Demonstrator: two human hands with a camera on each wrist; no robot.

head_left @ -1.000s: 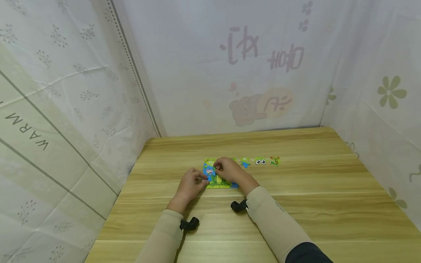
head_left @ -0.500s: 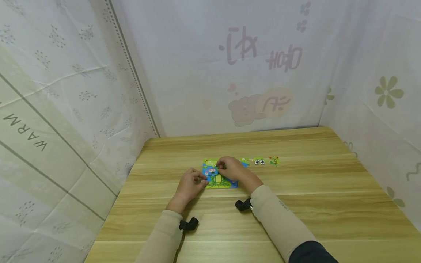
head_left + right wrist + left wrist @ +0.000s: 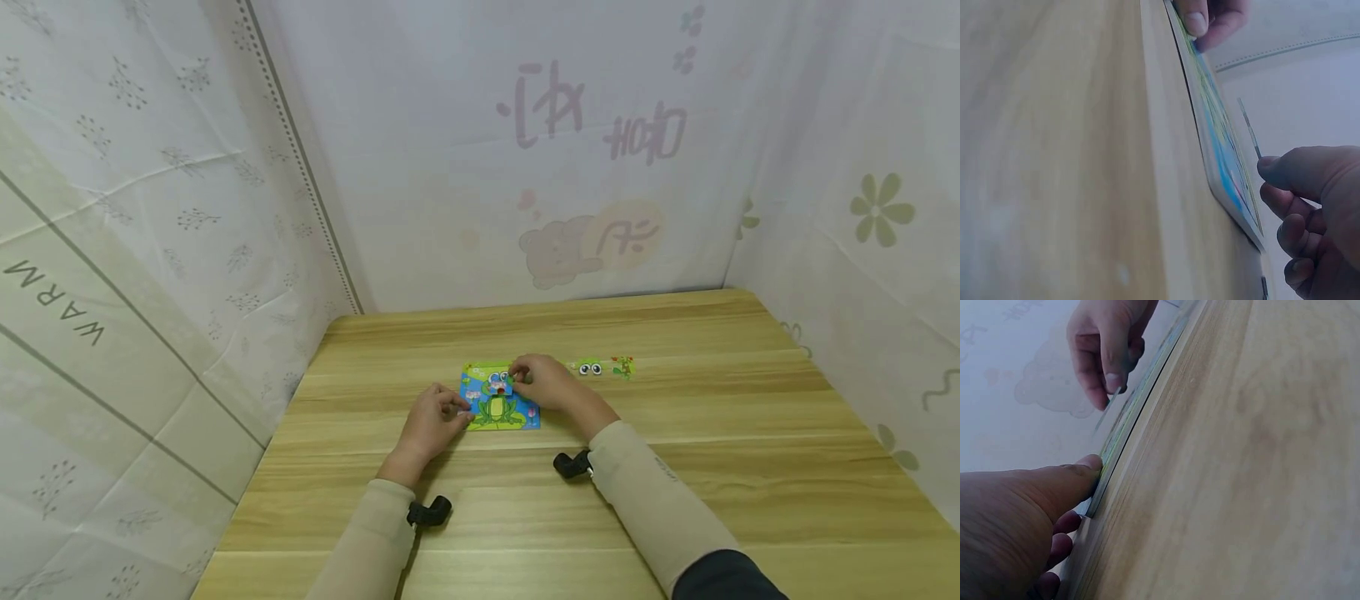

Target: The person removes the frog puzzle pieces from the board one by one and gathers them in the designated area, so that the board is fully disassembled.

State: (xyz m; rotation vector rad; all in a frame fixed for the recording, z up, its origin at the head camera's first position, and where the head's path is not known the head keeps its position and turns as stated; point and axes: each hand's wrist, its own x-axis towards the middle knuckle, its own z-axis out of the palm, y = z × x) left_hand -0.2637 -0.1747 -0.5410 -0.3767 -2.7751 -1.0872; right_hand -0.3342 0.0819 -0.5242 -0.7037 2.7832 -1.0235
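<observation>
A small puzzle board (image 3: 491,422) with a green frog on a blue background lies on the table. At its left edge, my left hand (image 3: 433,425) holds the board's near corner between thumb and fingers. My right hand (image 3: 546,383) pinches a thin puzzle piece (image 3: 501,386), blue with pink on it, over the upper part of the board. In the right wrist view the puzzle piece (image 3: 1249,128) shows edge-on between thumb and forefinger, tilted and apart from the board (image 3: 1225,150). The left wrist view shows the left thumb (image 3: 1075,481) against the board's edge.
To the right of the board lie a loose piece with two big eyes (image 3: 590,368) and a green piece with red bits (image 3: 623,367). The wooden table (image 3: 495,517) ends at a printed cloth (image 3: 450,167) behind. Both wrists wear a black camera mount.
My right hand has moved right across the board with the pinched piece, uncovering more of the frog picture. The left hand has stayed at the board's left edge.
</observation>
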